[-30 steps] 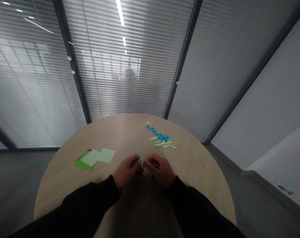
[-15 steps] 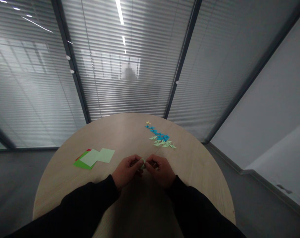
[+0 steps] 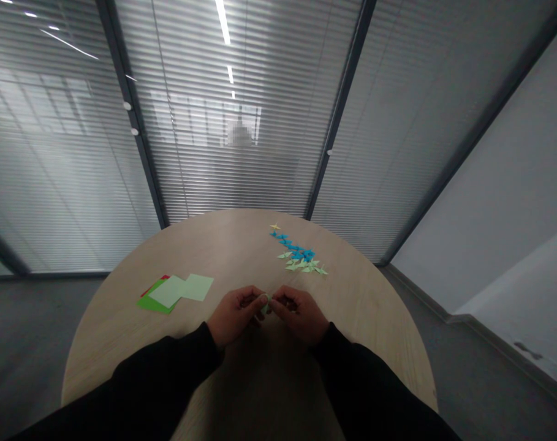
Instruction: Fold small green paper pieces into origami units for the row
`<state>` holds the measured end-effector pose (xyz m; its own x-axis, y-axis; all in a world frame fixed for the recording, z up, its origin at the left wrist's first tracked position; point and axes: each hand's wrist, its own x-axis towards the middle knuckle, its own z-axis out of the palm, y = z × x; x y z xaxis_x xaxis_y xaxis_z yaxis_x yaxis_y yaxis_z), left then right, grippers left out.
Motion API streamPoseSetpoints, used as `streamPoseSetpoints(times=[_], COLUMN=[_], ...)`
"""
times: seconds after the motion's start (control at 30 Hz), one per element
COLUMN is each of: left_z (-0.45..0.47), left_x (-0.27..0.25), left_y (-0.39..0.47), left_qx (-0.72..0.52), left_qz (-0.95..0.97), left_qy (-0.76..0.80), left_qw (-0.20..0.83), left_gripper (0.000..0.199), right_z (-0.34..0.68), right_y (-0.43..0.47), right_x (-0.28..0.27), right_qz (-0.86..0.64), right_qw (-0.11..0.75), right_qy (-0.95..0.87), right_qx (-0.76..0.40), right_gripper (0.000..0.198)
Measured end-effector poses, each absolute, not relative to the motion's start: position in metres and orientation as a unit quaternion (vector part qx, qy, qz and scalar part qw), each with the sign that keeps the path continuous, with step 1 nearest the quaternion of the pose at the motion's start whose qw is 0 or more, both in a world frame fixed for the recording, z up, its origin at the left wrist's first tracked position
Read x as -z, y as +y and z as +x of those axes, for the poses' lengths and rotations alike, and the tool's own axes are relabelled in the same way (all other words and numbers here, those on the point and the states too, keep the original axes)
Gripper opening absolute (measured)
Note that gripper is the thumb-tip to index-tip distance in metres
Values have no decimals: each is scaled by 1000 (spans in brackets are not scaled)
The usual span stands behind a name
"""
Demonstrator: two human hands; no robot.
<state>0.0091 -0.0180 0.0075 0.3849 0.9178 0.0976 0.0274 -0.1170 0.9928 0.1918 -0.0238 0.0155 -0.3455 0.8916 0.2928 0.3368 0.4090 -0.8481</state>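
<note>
Since a second ago the small green paper (image 3: 266, 305) has turned between the hands: its broad face showed then, and now just a thin bit does, at lower centre of the frame. The left hand (image 3: 234, 315) and right hand (image 3: 302, 315) have barely shifted, the fingers of both pinched narrow on it above the counter (image 3: 374, 324). Blue folded pieces (image 3: 307, 255) lie right of centre, square sheets (image 3: 198, 287) left.
</note>
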Motion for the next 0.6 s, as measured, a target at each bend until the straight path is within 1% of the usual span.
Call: streamPoseSetpoints(times=[0.23, 0.43, 0.6], left_z=[8, 10, 10], left_x=[-6, -12, -12], left_y=[-18, -21, -22], left_qx=[-397, -393, -397], left_qz=[659, 660, 667], left_qy=[367, 391, 384], left_qw=[523, 507, 499], left_gripper=[32, 32, 31], right_z=[192, 190, 189], right_y=[-22, -22, -23], right_x=[-12, -9, -9], right_qz=[-429, -440, -430], right_qw=[392, 415, 414], right_qy=[-739, -701, -690], right_qx=[-342, -377, -408], right_gripper=[26, 27, 28])
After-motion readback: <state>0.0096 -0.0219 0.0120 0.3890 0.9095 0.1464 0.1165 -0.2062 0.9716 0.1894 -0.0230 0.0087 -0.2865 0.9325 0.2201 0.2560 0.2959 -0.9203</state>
